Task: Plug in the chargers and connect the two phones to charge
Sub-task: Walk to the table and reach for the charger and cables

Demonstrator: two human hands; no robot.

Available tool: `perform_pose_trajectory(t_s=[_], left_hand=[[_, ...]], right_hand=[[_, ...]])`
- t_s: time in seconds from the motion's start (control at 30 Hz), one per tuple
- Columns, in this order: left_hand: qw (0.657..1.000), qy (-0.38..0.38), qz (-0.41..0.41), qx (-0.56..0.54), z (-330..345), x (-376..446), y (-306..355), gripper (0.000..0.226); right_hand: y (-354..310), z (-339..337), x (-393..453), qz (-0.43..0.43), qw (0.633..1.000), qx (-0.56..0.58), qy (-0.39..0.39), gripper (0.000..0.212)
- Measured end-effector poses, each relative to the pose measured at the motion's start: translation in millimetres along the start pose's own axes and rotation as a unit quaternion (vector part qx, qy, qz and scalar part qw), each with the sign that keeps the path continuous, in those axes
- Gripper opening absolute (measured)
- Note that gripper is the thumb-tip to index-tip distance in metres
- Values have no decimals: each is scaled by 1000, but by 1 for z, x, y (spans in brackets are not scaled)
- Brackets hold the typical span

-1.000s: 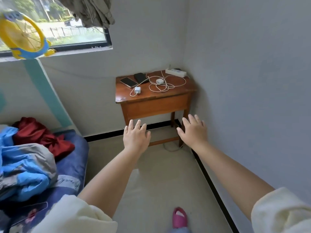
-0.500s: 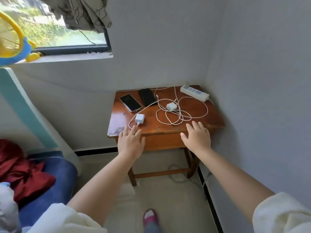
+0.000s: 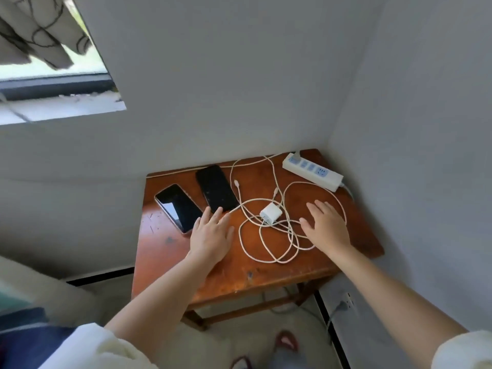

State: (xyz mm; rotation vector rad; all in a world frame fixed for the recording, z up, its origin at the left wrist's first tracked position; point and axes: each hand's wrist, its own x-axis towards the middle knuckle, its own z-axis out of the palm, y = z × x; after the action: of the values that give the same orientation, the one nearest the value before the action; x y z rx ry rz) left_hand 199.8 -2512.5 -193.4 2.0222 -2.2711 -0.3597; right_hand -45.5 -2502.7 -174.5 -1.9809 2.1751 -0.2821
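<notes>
— Phones first: where do they lie against the hands?

— Two phones lie face up at the back left of the wooden table (image 3: 165,265). The nearer phone (image 3: 177,207) sits just left of the left hand (image 3: 210,235); the farther phone (image 3: 217,188) lies just beyond that hand's fingertips, which reach its near end. Whether they touch it I cannot tell.

— And the chargers?

— One white charger block (image 3: 271,213) rests between the two hands, in a tangle of white cables (image 3: 266,243) looping across the tabletop. The second block is not visible; the left hand may cover it.

— What are the hands doing?

— Both are flat, fingers straight and spread, palms down, holding nothing. The right hand (image 3: 326,226) lies over the right side of the cable loops, just right of the block.

— The power strip?

— A white power strip (image 3: 312,174) lies at the back right corner, beyond the right hand and apart from it, with one plug in its far end.
</notes>
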Motion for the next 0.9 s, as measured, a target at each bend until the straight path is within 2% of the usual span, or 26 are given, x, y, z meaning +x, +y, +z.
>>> perform_pose_trajectory(t_s=[0.1,0.33,0.5,0.6,0.77,0.9], left_hand=[[1000,-11,-5,-15,10,28,-2,46],[997,-11,-62,-50,26,45,-11,45],[992,-10,-100,-81,36,46,-13,44],[990,-11,-103,-98,37,48,-13,43],[993,-19,-28,-115,31,70,-1,40],[989,-12,14,-145,26,94,16,37]], right_hand=[[9,10,23,-12,999,4,-35,48],[-7,35,65,-142,986,45,-69,42],[-10,47,80,-254,961,109,-25,35],[-6,47,92,-231,962,144,-24,32],[4,48,116,-208,973,49,-85,35],[11,42,128,-158,980,95,-72,40]])
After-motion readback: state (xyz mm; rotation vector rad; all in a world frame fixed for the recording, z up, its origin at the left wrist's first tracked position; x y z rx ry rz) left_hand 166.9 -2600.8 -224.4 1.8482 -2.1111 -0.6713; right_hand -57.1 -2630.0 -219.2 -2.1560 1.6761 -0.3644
